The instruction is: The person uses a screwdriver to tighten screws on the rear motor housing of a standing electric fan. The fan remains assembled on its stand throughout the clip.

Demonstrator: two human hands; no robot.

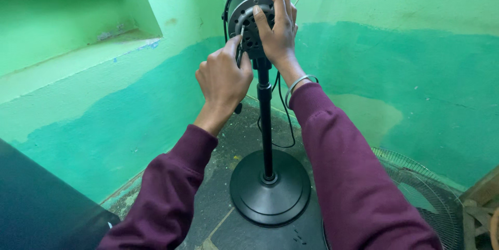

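The person stood over a black pedestal fan stand with a round metal base (pixel 270 187), its slim upright pole (pixel 265 125) rising to the dark grey motor housing (pixel 248 13), stripped of blades and guard. The right hand (pixel 278 29) was spread over the front of that housing, fingers apart and curled around its rim, seemingly to steady it. The left hand (pixel 224 76), just below and left of the housing, had its fingers bunched tight around a thin silver tool (pixel 241 42), probably a screwdriver, its tip pressed to the perforated face; the grip looked firm enough for turning. A metal bangle (pixel 299 84) circled the right wrist above the maroon sleeve. A black power cord (pixel 285 120) hung behind the pole. Right of the base, a wire fan guard (pixel 421 187) lay flat on the floor, set aside near the green painted wall (pixel 416 73)
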